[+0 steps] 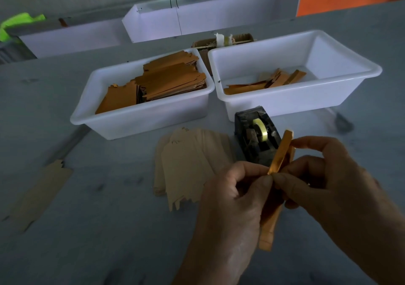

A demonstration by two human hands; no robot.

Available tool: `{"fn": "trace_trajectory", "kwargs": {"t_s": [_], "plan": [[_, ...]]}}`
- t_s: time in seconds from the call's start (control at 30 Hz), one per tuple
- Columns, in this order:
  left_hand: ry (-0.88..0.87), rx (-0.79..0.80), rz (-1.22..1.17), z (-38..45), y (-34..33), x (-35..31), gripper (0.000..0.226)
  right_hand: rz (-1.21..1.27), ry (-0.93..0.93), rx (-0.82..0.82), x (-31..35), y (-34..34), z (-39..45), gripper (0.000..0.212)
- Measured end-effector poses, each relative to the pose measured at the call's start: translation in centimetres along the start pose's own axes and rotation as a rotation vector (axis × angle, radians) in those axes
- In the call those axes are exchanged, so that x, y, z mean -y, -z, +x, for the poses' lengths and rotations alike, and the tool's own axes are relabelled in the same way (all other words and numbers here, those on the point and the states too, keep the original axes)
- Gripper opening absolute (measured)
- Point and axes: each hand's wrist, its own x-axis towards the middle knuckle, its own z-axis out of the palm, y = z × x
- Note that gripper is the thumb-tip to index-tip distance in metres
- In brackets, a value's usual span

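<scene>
Brown card strip (281,153) stood half-folded just in front of the tape dispenser (256,135), the left hand (230,208) and right hand (324,175) close together, both pinching it. Good folding likely needed aligned edges and a firm crease.

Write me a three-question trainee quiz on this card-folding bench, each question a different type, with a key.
1. Fill in: of the left white tub and the right white tub, the one holding more orange card pieces is the ___ one.
2. True or false: the tape dispenser stands inside the right white tub.
3. Multiple choice: which pinches the folded orange card strip, the left hand or the right hand? A) left only B) right only C) both

Key: 1 left. 2 false, it stands on the table in front of that tub. 3 C.
</scene>
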Motion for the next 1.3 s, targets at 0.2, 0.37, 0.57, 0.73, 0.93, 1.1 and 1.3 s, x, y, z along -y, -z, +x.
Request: {"fn": "trace_trajectory", "kwargs": {"t_s": [0.2,0.37,0.57,0.73,0.93,1.1,1.3], "plan": [[0.042,0.035,-0.119,-0.1,0.1,0.0,0.016,-0.125,0.006,0.002,0.5,0.0,0.0,0.043],[0.035,-0.086,-0.094,0.0,-0.4,0.5,0.02,-0.2,-0.013,0.004,0.7,-0.3,-0.1,0.042],[-0.139,-0.251,0.124,-0.3,-1.3,1.7,0.015,-0.465,0.078,-0.006,1.4,-0.4,-0.2,0.044],[-0.221,-0.272,0.16,-0.5,-0.6,0.6,0.01,-0.3,0.021,-0.076,0.9,0.5,0.4,0.061],[-0.224,-0.241,0.177,-0.5,-0.4,0.5,0.009,0.508,-0.212,0.304,-0.9,0.0,0.9,0.031],[-0.144,-0.21,0.149,-0.5,0.2,0.8,0.006,0.543,-0.199,0.282,-1.2,-0.4,0.7,0.025],[-0.123,-0.204,0.131,0.1,1.1,0.6,0.025,0.585,-0.178,0.344,-1.5,-0.3,0.7,0.035]]}}
